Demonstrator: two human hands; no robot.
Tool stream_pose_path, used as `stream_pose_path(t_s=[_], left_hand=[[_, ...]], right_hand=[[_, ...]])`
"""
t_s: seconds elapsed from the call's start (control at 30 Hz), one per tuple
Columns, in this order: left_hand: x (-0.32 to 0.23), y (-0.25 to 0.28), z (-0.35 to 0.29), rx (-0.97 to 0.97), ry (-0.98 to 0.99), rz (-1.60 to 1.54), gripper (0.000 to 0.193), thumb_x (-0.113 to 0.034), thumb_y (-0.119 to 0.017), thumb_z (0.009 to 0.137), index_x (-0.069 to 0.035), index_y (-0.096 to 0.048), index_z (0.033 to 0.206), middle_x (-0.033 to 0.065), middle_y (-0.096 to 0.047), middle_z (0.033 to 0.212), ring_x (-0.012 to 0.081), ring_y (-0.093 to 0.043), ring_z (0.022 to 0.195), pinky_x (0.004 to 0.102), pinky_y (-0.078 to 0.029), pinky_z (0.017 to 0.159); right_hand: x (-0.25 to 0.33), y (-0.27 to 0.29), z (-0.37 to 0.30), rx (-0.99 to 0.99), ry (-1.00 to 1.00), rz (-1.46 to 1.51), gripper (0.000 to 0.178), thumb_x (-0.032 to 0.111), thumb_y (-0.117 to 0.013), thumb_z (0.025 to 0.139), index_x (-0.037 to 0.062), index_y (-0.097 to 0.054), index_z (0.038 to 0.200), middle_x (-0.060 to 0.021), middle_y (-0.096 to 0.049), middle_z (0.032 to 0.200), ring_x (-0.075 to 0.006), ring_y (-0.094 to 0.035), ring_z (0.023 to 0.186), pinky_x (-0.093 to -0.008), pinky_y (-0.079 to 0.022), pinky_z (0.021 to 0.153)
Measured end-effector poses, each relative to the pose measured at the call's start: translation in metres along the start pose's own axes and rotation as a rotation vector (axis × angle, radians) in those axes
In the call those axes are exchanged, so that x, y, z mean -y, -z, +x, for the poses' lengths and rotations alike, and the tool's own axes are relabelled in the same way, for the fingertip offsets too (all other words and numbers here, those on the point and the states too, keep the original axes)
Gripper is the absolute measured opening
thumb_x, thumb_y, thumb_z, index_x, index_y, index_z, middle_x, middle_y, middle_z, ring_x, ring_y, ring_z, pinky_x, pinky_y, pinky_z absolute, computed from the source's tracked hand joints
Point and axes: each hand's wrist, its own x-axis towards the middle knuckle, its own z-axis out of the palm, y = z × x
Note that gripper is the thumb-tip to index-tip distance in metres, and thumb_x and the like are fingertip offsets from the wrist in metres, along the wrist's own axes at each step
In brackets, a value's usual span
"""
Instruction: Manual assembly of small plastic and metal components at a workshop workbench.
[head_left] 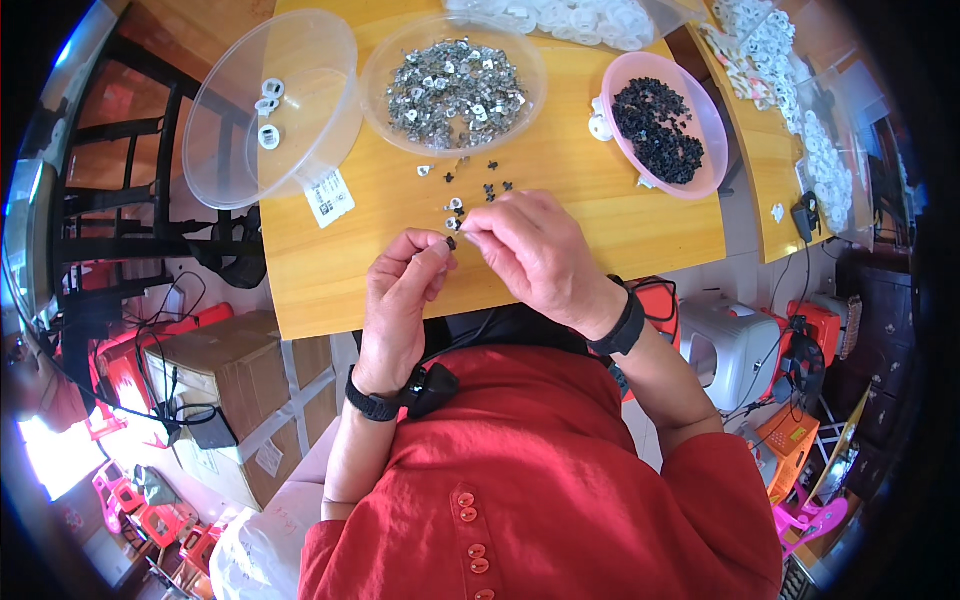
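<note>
Near the table's front edge, my left hand (pixel 400 290) pinches a small black plastic piece (pixel 451 243) between thumb and fingertips. My right hand (pixel 540 255) is close beside it on the right, its thumb and fingers pressed together. Whatever sits in those right fingertips is too small to make out. Just beyond the hands lie several loose black pieces (pixel 489 190) and small white-and-metal pieces (pixel 456 204). Farther back stands a clear round bowl (pixel 373 110) with a heap of small metal pieces (pixel 455 90). A pink bowl (pixel 716 140) at the right holds many black pieces (pixel 657 130).
A clear bowl (pixel 225 150) with several white round parts (pixel 269 137) stands at the left table edge, beside a white label (pixel 328 198). A bag of white parts (pixel 570 20) lies at the back. More white parts (pixel 828 160) cover a side table. Cardboard boxes (pixel 220 370) stand lower left.
</note>
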Motion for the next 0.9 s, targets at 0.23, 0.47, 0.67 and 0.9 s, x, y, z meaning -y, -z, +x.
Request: stream_pose_path(t_s=[0.23, 0.47, 0.67, 0.9], left_hand=[[0.001, -0.002, -0.003, -0.033, 0.000, -0.013, 0.005, -0.014, -0.059, 0.092, -0.009, -0.059, 0.089, -0.0022, -0.057, 0.079, 0.0041, -0.049, 0.072, 0.0182, -0.038, 0.065], [-0.001, -0.004, -0.005, -0.036, 0.004, 0.015, 0.006, -0.013, -0.059, 0.091, -0.008, -0.060, 0.088, -0.0017, -0.058, 0.078, 0.0042, -0.050, 0.072, 0.0182, -0.037, 0.064], [0.001, -0.007, -0.006, -0.060, 0.007, -0.004, 0.008, -0.014, -0.062, 0.090, -0.006, -0.061, 0.090, -0.0021, -0.059, 0.075, 0.0021, -0.040, 0.062, 0.0174, -0.031, 0.057], [0.002, -0.005, -0.005, -0.074, 0.001, -0.052, 0.008, -0.016, -0.060, 0.091, -0.008, -0.061, 0.089, -0.0027, -0.058, 0.075, 0.0021, -0.040, 0.063, 0.0174, -0.032, 0.058]], right_hand=[[0.004, 0.001, -0.003, -0.026, -0.062, 0.051, 0.012, 0.005, -0.064, 0.082, 0.0074, -0.056, 0.091, -0.0053, -0.055, 0.075, -0.0234, -0.054, 0.067, -0.0342, -0.041, 0.066], [0.000, -0.005, -0.004, 0.040, -0.068, 0.112, 0.016, 0.001, -0.062, 0.078, 0.0073, -0.056, 0.091, -0.0056, -0.056, 0.079, -0.0249, -0.056, 0.074, -0.0338, -0.041, 0.068], [-0.001, -0.009, -0.001, 0.044, -0.164, 0.320, 0.010, 0.002, -0.059, 0.083, 0.0059, -0.055, 0.092, -0.0080, -0.059, 0.078, -0.0300, -0.058, 0.073, -0.0376, -0.043, 0.065], [0.005, -0.004, 0.000, -0.012, -0.225, 0.288, 0.007, 0.005, -0.061, 0.084, 0.0055, -0.056, 0.088, -0.0083, -0.058, 0.075, -0.0302, -0.058, 0.071, -0.0389, -0.043, 0.063]])
